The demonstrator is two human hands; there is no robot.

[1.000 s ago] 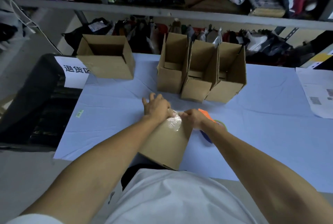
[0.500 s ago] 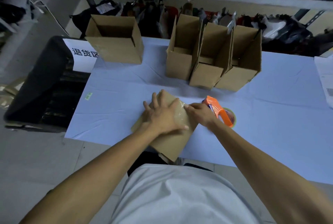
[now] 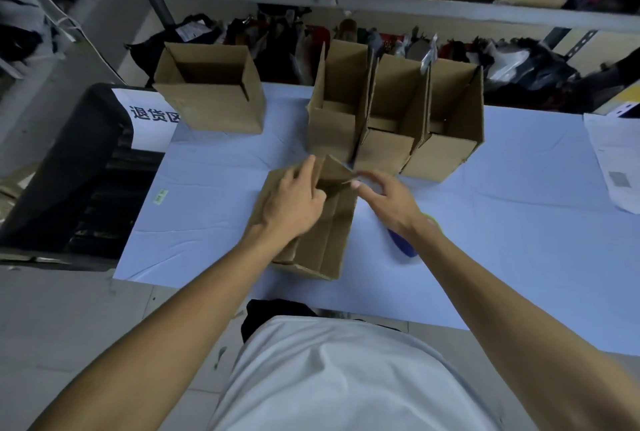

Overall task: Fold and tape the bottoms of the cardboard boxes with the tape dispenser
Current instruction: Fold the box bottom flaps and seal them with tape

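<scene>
A small cardboard box point(image 3: 331, 236) lies on the blue table cover in front of me, with one flap raised at its far end. My left hand point(image 3: 294, 203) grips the box at that far end, fingers curled round the edge beside the flap. My right hand point(image 3: 389, 200) hovers just right of the flap, fingers loosely bent, one fingertip touching the flap's corner. The tape dispenser point(image 3: 401, 244) lies on the table under my right wrist; only its blue part and a bit of green show.
Three open boxes point(image 3: 391, 150) stand together at the back centre, and another open box point(image 3: 211, 101) at the back left. A black bin with a white sign point(image 3: 152, 122) sits left of the table. Papers point(image 3: 616, 160) lie at the right edge. Cluttered shelves run behind.
My right hand let go of the orange tape dispenser, which now lies on the table. The box was turned, and both hands moved to its far flap.
</scene>
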